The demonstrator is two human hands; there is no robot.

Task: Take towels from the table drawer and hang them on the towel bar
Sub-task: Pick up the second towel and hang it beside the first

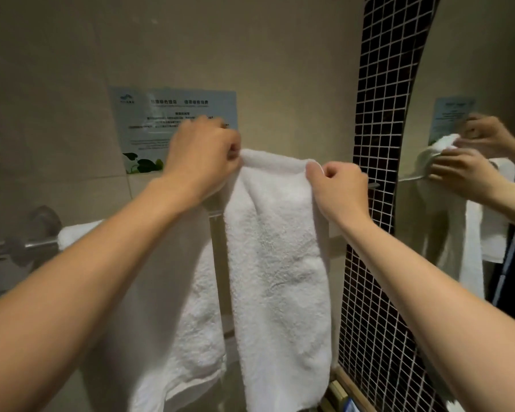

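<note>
Both hands reach up to a white towel (277,263) that is draped over the towel bar (33,243) on the beige wall. The left hand (202,156) is curled closed and pinches the towel's folded top edge at its left corner, while the right hand (336,188) is likewise curled and pinches the top edge at the right corner. The fold bunches slightly between the two hands, and the long front panel of the towel hangs straight down below them.

A second white towel (191,307) hangs on the same bar just to the left, partly hidden behind the left forearm; its top reaches toward the bar's round metal wall mount at the far left. The two towels hang side by side with a narrow gap between them.

Behind the left hand, a pale blue printed notice (149,120) with a green leaf picture is stuck to the wall. To the right of the towels runs a vertical strip of dark mosaic tile (378,173), and beyond it a mirror (470,69) reflects the hands and the towels.
</note>
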